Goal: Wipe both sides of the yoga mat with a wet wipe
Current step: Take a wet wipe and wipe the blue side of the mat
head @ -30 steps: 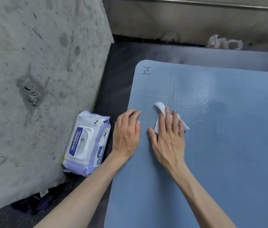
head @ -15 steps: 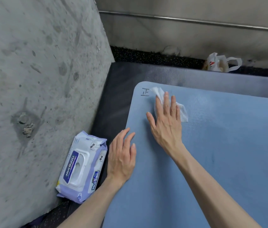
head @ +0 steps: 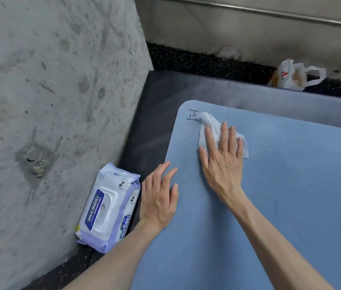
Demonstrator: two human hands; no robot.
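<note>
yoga mat (head: 270,206) on dark mat (head: 238,91) | wet wipe (head: 211,124) on yoga mat's far-left corner | wipes pack (head: 109,208) left of yoga mat | plastic bag (head: 293,75) beyond it

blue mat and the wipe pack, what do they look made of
Mat: seemingly foam or rubber, matte with a fine pebbled grain that glistens where damp.
Pack: thin glossy plastic film, creased at its crimped ends, with what looks like a rigid white plastic flip lid.
</note>
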